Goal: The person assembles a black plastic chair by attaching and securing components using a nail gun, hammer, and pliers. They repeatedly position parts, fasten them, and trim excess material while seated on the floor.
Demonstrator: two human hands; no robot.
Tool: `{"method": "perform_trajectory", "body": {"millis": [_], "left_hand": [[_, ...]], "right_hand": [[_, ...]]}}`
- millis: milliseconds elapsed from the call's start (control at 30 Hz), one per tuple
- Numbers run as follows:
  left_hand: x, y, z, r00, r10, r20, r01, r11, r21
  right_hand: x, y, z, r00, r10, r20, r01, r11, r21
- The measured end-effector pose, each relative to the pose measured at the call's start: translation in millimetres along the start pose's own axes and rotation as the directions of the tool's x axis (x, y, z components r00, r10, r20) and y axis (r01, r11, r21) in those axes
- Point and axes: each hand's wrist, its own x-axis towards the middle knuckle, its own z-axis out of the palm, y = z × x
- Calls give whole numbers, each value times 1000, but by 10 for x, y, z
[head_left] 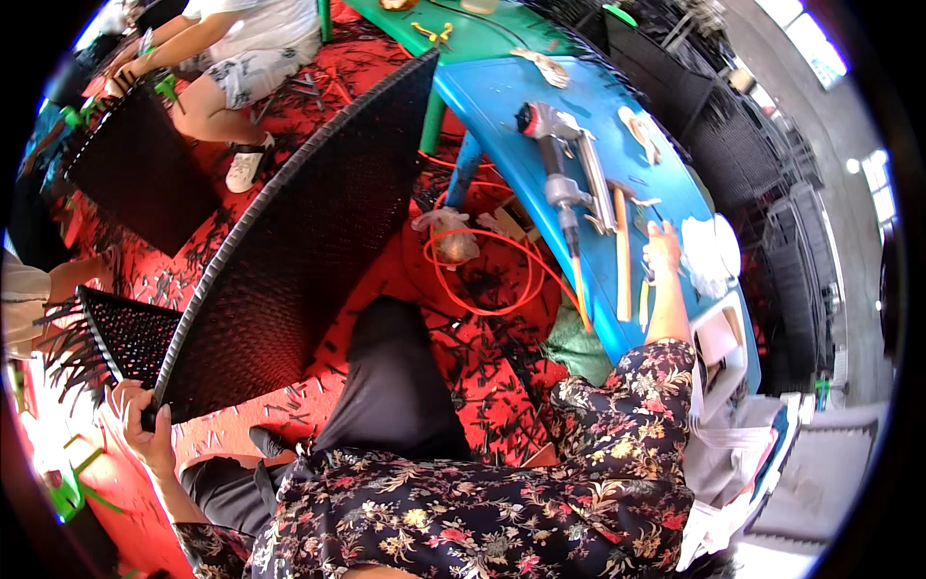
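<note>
My left hand is closed on the lower corner of a large black woven panel. The panel has a ribbed edge and stands tilted on the left, reaching up towards the tables. Over the blue table on the right, my right hand is stretched out, its fingers slightly apart and apparently holding nothing. Beside it lies a hammer with a wooden handle. A small tool with a yellowish handle lies close to my right wrist. An air-powered nail or staple gun rests farther left on the table.
An orange air hose coils on the red floor among black offcuts. Gloves and a white plastic bag lie on the blue table. Yellow-handled pliers lie on the green table. A co-worker sits at upper left.
</note>
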Motion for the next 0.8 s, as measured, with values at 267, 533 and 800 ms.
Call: {"method": "perform_trajectory", "body": {"millis": [267,533,800], "left_hand": [[-53,23,-64,997,-82,0,82,997,9],[42,106,-34,999,-12,-42,16,995,101],[-20,157,-59,998,-30,-49,38,985,165]], "right_hand": [[-227,-338,-74,988,116,99,-100,983,-156],[-183,-67,-25,990,-128,65,143,894,-425],[-144,-45,28,899,-377,224,435,706,-559]]}}
